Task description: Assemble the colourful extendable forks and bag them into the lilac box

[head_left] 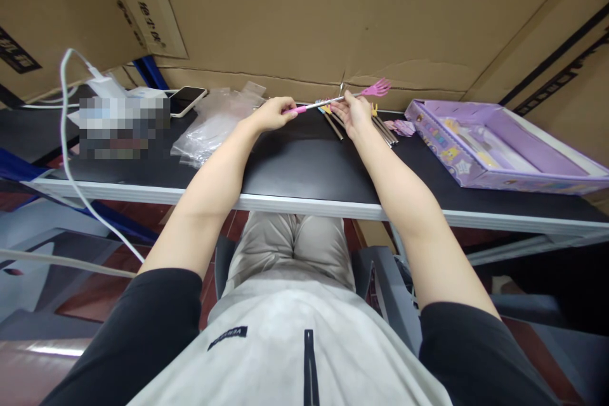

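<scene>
A pink back scratcher (320, 103) with a silver rod and a claw-shaped head is held crosswise above the black desk. My left hand (275, 114) is closed on its pink handle end. My right hand (356, 117) pinches the rod close to the pink head, which points right. Beneath and beside the right hand lie several thin metal rods (382, 129) with coloured ends, partly hidden by that hand. A small pink patterned item (403, 127) rests just right of them; its kind is unclear.
Clear plastic bags (209, 124) lie left of my left hand, with a phone (188, 101) behind them. A white charger (107, 85) and cable stand farther left. On the right is an open purple box (514, 180). Cardboard (304, 13) walls the back of the desk (304, 168).
</scene>
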A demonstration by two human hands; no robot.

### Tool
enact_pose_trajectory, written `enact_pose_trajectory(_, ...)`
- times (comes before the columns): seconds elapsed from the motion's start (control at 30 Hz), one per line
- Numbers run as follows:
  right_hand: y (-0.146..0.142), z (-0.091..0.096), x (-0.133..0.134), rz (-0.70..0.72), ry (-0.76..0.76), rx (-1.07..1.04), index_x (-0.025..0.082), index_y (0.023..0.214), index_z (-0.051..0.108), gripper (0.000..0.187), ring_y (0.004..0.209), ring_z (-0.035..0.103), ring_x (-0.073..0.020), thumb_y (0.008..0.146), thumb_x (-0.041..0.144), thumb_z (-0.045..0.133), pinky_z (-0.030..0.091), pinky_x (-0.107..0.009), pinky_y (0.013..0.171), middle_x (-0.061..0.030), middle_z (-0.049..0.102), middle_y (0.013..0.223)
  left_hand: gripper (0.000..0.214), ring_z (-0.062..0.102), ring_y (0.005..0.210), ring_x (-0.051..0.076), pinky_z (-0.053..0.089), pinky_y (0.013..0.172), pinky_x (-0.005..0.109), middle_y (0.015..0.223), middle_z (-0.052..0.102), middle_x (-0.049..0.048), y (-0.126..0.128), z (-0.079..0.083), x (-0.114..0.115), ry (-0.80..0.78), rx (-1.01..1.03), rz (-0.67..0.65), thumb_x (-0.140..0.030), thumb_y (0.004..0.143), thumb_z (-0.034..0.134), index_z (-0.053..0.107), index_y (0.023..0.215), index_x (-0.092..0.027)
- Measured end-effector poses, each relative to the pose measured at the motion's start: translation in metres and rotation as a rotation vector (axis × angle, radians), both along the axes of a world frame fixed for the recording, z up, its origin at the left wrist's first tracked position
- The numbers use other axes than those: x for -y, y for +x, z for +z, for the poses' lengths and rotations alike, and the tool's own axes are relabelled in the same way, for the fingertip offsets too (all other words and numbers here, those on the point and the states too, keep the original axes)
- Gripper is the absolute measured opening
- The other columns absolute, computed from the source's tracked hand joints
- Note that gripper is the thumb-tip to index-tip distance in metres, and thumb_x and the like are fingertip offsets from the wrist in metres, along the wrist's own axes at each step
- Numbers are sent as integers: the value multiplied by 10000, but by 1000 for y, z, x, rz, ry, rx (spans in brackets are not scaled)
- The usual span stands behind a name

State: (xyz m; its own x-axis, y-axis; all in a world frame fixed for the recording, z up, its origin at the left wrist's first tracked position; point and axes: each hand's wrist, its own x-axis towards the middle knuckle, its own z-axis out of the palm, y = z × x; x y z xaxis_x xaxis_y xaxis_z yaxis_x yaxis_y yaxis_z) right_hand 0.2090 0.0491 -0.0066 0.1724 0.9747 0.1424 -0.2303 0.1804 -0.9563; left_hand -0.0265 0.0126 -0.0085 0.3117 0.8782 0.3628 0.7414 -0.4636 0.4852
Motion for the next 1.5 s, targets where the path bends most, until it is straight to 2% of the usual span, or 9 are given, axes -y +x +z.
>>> enact_pose_trajectory(0.17, -2, -1, -1, 47, -26, -120, 240, 887, 472, 449, 845, 759, -185, 882, 518, 825, 685, -334, 799, 1, 628, 798, 209, 528, 790, 202, 437, 792, 338, 796, 627, 42, -1, -2, -5, 85, 0, -29, -357, 934, 602, 704, 951, -176)
enact_pose_trajectory(0.43, 0, 2, 1, 81, -26, -145, 230, 814, 459, 424, 752, 719, -111, 964, 471, 773, 659, -243, 773, 31, 598, 717, 288, 534, 781, 204, 434, 779, 343, 792, 659, 58, 2, 0, 0, 131, 16, -23, -386, 970, 596, 754, 1051, -159)
enact_pose_trajectory(0.67, 0, 3, 3, 99, -3, -114, 227, 851, 503, 404, 800, 743, -125, 944, 481, 803, 663, -251, 783, 30, 608, 734, 290, 546, 799, 209, 443, 786, 345, 760, 667, 61, 3, 1, 0, 152, 15, -19, -377, 979, 608, 781, 1065, -161)
enact_pose_trajectory(0.83, -7, 5, 6, 69, -10, -155, 228, 875, 523, 389, 733, 728, -113, 964, 511, 774, 664, -249, 740, 46, 595, 709, 300, 535, 779, 203, 423, 764, 342, 736, 648, 52, 3, -4, -4, 179, 22, -26, -384, 992, 606, 793, 1056, -158)
enact_pose_trajectory(0.93, -10, 6, 12, 81, -33, -134, 220, 852, 508, 394, 687, 697, -83, 989, 502, 747, 618, -190, 702, 50, 594, 696, 308, 515, 742, 189, 407, 742, 337, 733, 645, 46, 5, -6, -6, 184, 25, -25, -382, 996, 606, 792, 1079, -151)
enact_pose_trajectory(1.03, -14, 7, 19, 114, -42, -85, 215, 798, 479, 424, 578, 589, -47, 993, 478, 748, 521, -142, 602, 69, 538, 633, 299, 499, 721, 183, 396, 730, 335, 706, 620, 36, 7, -7, -6, 193, 33, -28, -379, 994, 612, 791, 1058, -147)
enact_pose_trajectory(1.17, -22, 6, 27, 170, -37, -51, 217, 750, 434, 475, 488, 446, -30, 979, 474, 762, 410, -150, 525, 94, 463, 582, 288, 466, 693, 174, 375, 711, 335, 656, 550, 13, 11, -7, -5, 212, 45, -43, -391, 994, 617, 775, 969, -152)
enact_pose_trajectory(1.5, -37, -1, 32, 211, -13, -16, 233, 781, 421, 532, 467, 399, -39, 897, 557, 827, 368, -181, 518, 111, 457, 572, 301, 433, 686, 171, 338, 694, 335, 654, 500, 0, 18, -9, -7, 238, 73, -105, -401, 1002, 583, 748, 967, -152)
